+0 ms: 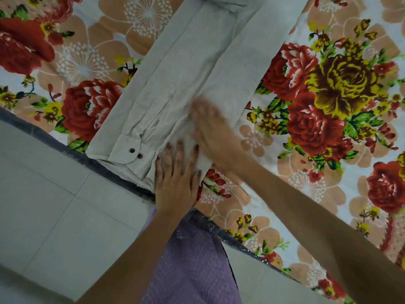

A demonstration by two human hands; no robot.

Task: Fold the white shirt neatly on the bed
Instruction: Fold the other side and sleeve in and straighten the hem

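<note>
White shirt (192,58), lying as a long strip on the bed (328,84) with its lower end at the near edge, is judged light and limp, pressed by flat left hand (175,183) and blurred, seemingly flat right hand (210,132), neither clasping it; best taken at lower corners.

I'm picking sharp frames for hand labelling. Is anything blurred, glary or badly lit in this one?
Head view: the right hand is smeared by motion blur and its outline is indistinct. The left hand, the white shirt and its cuff buttons are sharp. The lighting is soft and even, with no glare or hard shadows, and the whole scene sits tilted in the frame.
</note>
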